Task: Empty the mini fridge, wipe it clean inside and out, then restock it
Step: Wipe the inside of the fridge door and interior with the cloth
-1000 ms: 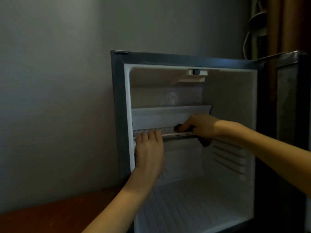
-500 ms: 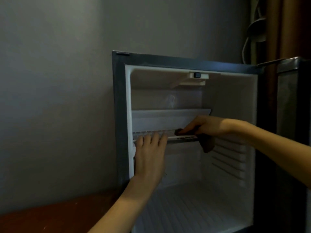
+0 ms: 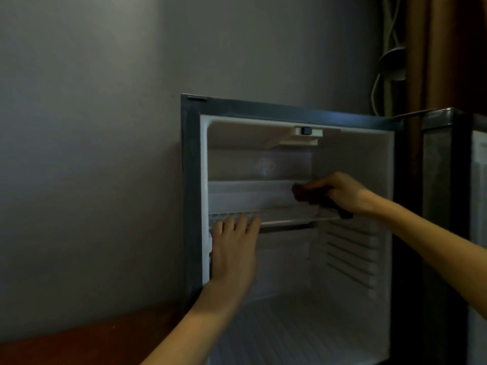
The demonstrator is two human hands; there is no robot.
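The mini fridge (image 3: 191, 180) stands against a grey wall with its door (image 3: 445, 180) swung out to the right, and a reddish-brown worktop (image 3: 79, 343) shows at the lower left. Inside, the left hand (image 3: 233, 248) lies flat with straight fingers, its fingertips resting on the front edge of the wire shelf (image 3: 290, 216) near the left wall. The right hand (image 3: 342, 192) curls its fingers round a dark cloth (image 3: 303, 194), pressing it against the white panel (image 3: 250, 196) just above the shelf's right end.

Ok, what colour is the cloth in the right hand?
Dark brown to black. The head view shows the cloth in the right hand, though dimly.
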